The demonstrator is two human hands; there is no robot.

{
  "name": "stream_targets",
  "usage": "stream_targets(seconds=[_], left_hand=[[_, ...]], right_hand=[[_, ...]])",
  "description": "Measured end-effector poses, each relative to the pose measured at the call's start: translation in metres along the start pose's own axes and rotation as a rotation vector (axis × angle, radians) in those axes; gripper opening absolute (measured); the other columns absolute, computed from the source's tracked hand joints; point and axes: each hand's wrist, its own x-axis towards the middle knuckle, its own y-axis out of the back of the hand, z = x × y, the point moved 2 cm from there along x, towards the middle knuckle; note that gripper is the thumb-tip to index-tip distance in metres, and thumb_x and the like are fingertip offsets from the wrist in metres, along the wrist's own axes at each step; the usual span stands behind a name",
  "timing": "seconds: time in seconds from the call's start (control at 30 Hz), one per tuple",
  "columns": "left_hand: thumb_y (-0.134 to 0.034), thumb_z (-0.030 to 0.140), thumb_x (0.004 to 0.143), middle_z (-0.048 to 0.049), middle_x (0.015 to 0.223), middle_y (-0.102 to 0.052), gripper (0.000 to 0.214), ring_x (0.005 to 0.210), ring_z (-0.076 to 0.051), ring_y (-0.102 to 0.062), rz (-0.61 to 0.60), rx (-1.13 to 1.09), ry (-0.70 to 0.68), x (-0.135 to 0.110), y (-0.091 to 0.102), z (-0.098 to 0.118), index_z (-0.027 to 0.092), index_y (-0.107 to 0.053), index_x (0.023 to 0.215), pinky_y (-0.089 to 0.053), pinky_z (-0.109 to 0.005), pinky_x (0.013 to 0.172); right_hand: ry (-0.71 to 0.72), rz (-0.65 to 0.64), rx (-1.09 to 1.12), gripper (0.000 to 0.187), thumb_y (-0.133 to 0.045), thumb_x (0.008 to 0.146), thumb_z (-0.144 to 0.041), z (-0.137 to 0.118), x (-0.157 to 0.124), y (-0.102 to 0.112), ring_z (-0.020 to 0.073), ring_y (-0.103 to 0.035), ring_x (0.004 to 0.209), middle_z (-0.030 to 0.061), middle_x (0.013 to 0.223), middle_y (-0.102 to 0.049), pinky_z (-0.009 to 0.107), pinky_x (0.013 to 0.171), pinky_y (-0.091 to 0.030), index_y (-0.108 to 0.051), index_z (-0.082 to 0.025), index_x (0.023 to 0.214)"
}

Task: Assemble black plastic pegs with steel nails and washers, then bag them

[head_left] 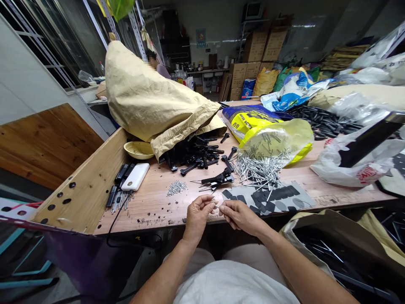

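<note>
A thin rod point(217, 207) sits in the narrow gap between the left hand point(201, 211) and the right hand point(236, 213), above the near edge of the counter point(152, 202). Its visible stretch runs crosswise, from the left fingertips to the right ones, so the hands face each other along its long axis. Both are about equally near it. The right hand is drawn narrow, thumb and forefinger pinched on the rod; the left is pinched narrow too, at the rod's other end. Whether the left also grips something tiny there is too small to tell.

Ahead and to the left of the left hand lie the nuts point(176, 188), nearer to it than to the right. The rod pile point(261, 169) lies ahead and to the right of the right hand, beyond the grey sheet point(303, 196). Black handles point(217, 179) rest straight ahead, between nuts and pile.
</note>
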Motion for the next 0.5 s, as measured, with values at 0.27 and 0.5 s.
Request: stream_targets(seconds=[0.27, 0.5], left_hand=[[-0.081, 0.029, 0.065, -0.0044, 0.080, -0.074, 0.038, 0.063, -0.010, -0.062, -0.002, -0.202, 0.150, 0.002, -0.004, -0.008, 0.016, -0.067, 0.098, -0.049, -0.022, 0.067], [-0.082, 0.024, 0.065, -0.0094, 0.103, -0.073, 0.051, 0.092, -0.019, -0.068, -0.150, -0.315, 0.211, 0.004, -0.007, 0.001, 0.018, -0.062, 0.112, -0.053, -0.028, 0.081]], right_hand=[[0.119, 0.192, -0.211, 0.036, -0.045, 0.094, -0.043, -0.002, -0.004, -0.002, 0.0091, -0.046, 0.044, -0.0073, 0.046, -0.047, 0.021, 0.051, -0.035, -0.052, -0.020, 0.068], [0.094, 0.160, 0.060, 0.043, -0.046, 0.090, -0.058, 0.013, -0.001, -0.006, 0.0070, -0.041, 0.039, -0.0068, 0.055, -0.048, 0.021, 0.042, -0.030, -0.050, -0.020, 0.070]])
